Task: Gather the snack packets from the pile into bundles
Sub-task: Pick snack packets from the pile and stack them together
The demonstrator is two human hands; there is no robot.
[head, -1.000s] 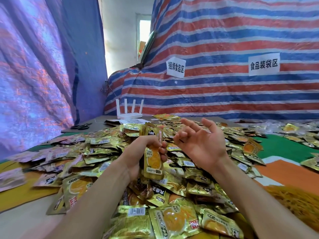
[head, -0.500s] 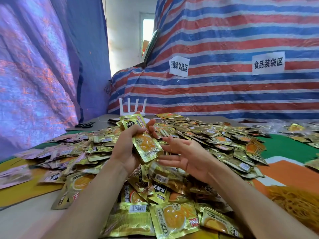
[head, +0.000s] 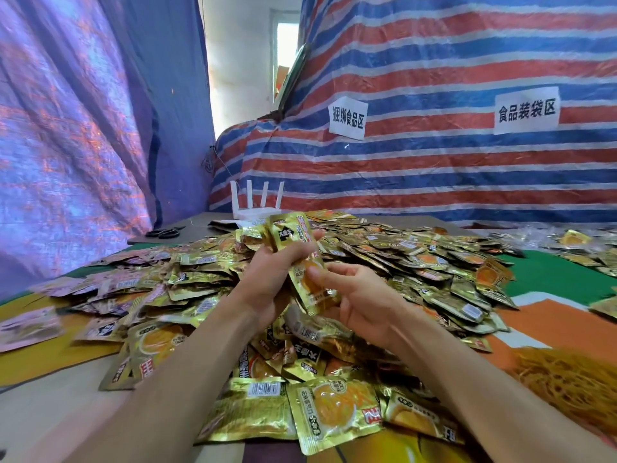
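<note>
A wide pile of gold snack packets [head: 394, 259] with orange pictures covers the table in front of me. My left hand [head: 267, 279] grips a small stack of packets [head: 293, 235] held upright above the pile. My right hand [head: 364, 295] pinches the lower end of that stack between thumb and fingers, at about the orange picture on the front packet. Both hands meet over the middle of the pile. How many packets are in the stack is hidden.
A white router [head: 257, 208] with antennas and black scissors [head: 163, 232] sit at the table's far left. A bundle of yellow rubber bands [head: 567, 382] lies at the right. More packets [head: 574, 242] lie at the far right. Striped tarpaulin [head: 434, 162] with two paper signs hangs behind.
My right hand went from raised and open to closing on the lower end of the stack. My left hand tilted the stack and lifted it slightly.
</note>
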